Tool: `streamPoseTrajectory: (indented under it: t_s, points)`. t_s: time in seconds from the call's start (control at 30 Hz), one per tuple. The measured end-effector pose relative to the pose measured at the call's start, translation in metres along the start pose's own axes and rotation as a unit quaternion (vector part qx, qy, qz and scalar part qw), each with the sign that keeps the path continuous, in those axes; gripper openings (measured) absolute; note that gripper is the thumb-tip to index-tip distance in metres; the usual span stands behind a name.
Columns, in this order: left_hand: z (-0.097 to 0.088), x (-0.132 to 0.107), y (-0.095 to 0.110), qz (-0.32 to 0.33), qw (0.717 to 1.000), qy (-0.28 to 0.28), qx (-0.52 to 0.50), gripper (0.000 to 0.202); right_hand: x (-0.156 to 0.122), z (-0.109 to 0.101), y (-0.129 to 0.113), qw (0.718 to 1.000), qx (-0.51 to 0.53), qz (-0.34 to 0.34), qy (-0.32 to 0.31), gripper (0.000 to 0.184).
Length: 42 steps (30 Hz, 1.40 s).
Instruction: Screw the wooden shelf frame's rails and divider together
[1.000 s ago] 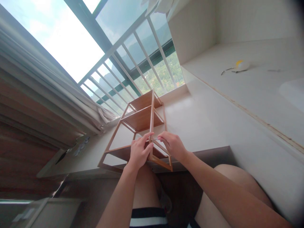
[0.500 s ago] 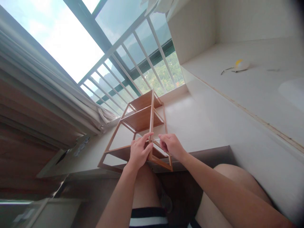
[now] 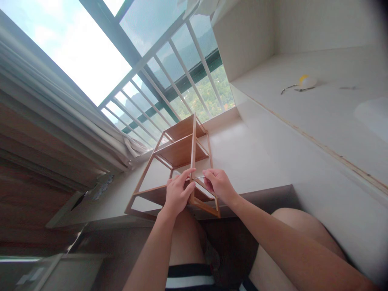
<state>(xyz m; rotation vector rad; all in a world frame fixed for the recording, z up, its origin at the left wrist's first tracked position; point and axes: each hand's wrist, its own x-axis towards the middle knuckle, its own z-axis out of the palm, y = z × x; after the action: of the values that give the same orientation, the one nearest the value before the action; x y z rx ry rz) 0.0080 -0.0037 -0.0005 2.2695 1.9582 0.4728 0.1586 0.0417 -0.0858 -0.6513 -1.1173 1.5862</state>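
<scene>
As your left hand (image 3: 176, 193) is clamping the front post (image 3: 193, 151) of the rack (image 3: 175, 152), it is hiding part of the lower shelf (image 3: 153, 195); whether the tip of the thin metal tool (image 3: 199, 177) is sitting in the wood is too small to tell. The rack is resting on the pale ledge (image 3: 242, 149) ahead of you, by the window (image 3: 163, 68). On the counter (image 3: 330, 117) to your right, a yellow-and-white item (image 3: 308, 82) is lying beside thin metal pieces (image 3: 295, 88) (too blurred to name), and the frame is cutting off a pale thing (image 3: 374, 117). Your right hand (image 3: 218, 185) is pinching the tool's outer end, fingers curling, close to your left but apart. Both your forearms are reaching forward, running out of frame below.
</scene>
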Motion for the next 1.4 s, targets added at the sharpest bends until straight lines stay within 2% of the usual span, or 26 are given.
streamPoseTrajectory:
  t_s: [0.2,0.27,0.4,0.47,0.53,0.67,0.9,1.13,1.4]
  points:
    - [0.000,0.000,0.000,0.002,1.000,0.003,-0.002,0.041,-0.004,-0.001,-0.003,0.990,-0.116,-0.072,0.032,0.043]
    - [0.000,0.000,0.000,0.003,1.000,0.003,-0.003,0.041,-0.004,-0.001,-0.003,0.992,-0.098,-0.067,0.029,0.041]
    - [0.002,0.000,-0.002,0.004,1.000,0.004,-0.007,0.041,0.001,-0.003,-0.004,0.998,0.038,0.007,0.044,0.037]
    - [0.002,0.000,-0.003,0.002,1.000,0.006,-0.009,0.040,0.004,-0.008,-0.006,0.996,0.055,-0.003,0.067,0.037]
    - [0.003,0.000,-0.003,0.001,1.000,0.005,-0.010,0.041,0.005,-0.014,-0.008,0.996,0.017,-0.055,0.073,0.037]
    - [0.002,0.000,-0.001,-0.002,1.000,0.000,-0.005,0.042,0.004,-0.018,-0.009,0.987,-0.077,-0.133,0.033,0.035]
    - [0.001,0.000,0.001,-0.001,1.000,-0.002,-0.001,0.042,-0.001,-0.009,-0.007,0.990,-0.059,-0.129,-0.013,0.030]
    - [0.001,0.000,-0.001,-0.004,1.000,-0.002,0.003,0.042,0.001,-0.018,-0.004,0.976,-0.122,-0.173,-0.055,0.026]
    - [0.000,0.000,0.000,0.001,1.000,-0.001,0.002,0.042,0.002,-0.018,-0.004,0.969,-0.148,-0.189,-0.052,0.025]
